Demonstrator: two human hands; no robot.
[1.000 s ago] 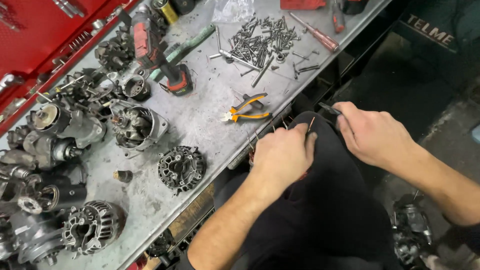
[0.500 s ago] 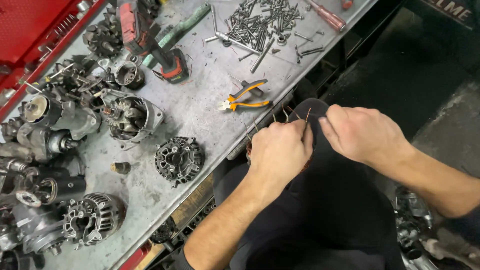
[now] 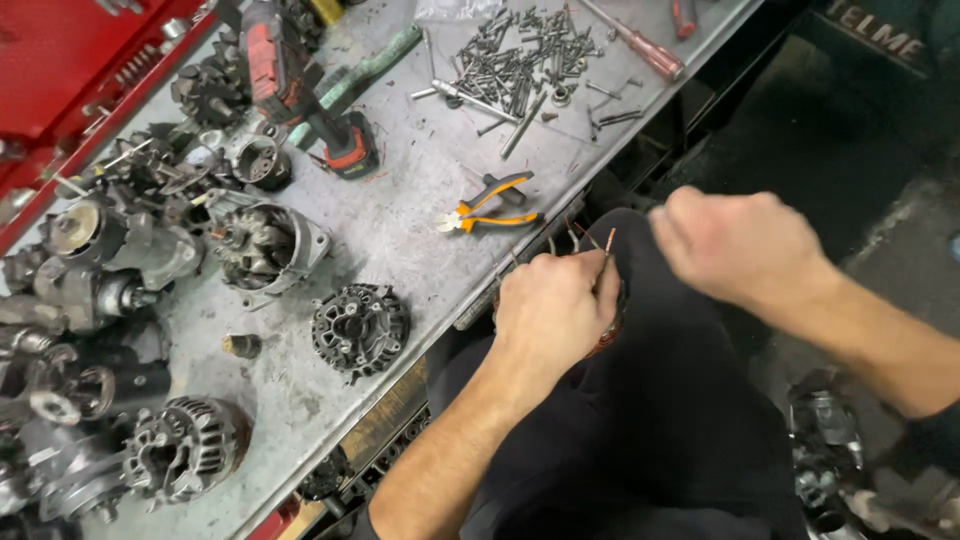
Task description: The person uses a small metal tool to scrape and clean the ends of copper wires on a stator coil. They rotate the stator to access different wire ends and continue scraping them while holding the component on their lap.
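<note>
Seen from above, a person sits at the edge of a grey metal tabletop (image 3: 400,230) strewn with car alternator parts. The left hand (image 3: 555,310) rests on the person's dark-clothed lap, just off the tabletop edge, its fingers curled closed around a round wound part (image 3: 608,325) that is mostly hidden under the hand; several stiff copper wire ends (image 3: 590,240) stick up from it past the knuckles. The right hand (image 3: 735,245) hovers just beside those wire ends, loosely closed and motion-blurred, and whether it grips anything cannot be told. On the tabletop, near the left hand, lie orange-handled cutting pliers (image 3: 490,205). Farther along sit a loose heap of dark screws and bolts (image 3: 520,60), a red-handled screwdriver (image 3: 640,45) and a red and black cordless driver (image 3: 300,90). A black finned alternator housing (image 3: 358,328) lies at the middle, with more housings and motor bodies (image 3: 120,300) crowded along the far left. A red tool drawer (image 3: 60,70) with a few small tools in it fills the upper left corner.
</note>
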